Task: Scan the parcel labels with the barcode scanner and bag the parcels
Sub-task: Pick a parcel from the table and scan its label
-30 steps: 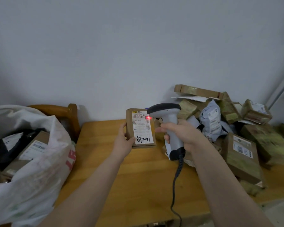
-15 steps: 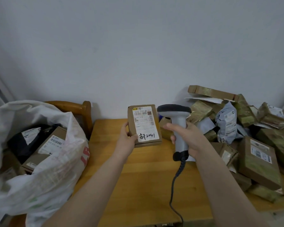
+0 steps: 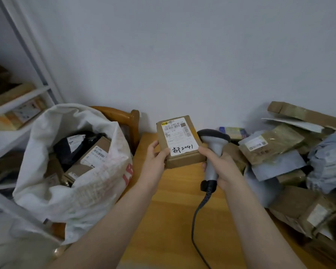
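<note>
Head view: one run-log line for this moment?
left hand: holds labelled box | right hand: holds scanner | bag: open, left of table

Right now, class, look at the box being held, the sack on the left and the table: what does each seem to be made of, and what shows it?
Box: brown cardboard, matt, with folded edges and a white paper label.
Sack: probably woven plastic, white and crinkled, with faint red print.
Table: wood, orange-brown, lightly glossy.

Two bare forearms, no sleeves in view, left hand (image 3: 155,160) and right hand (image 3: 221,167) ungloved, no rings, watch or wristbands.
</note>
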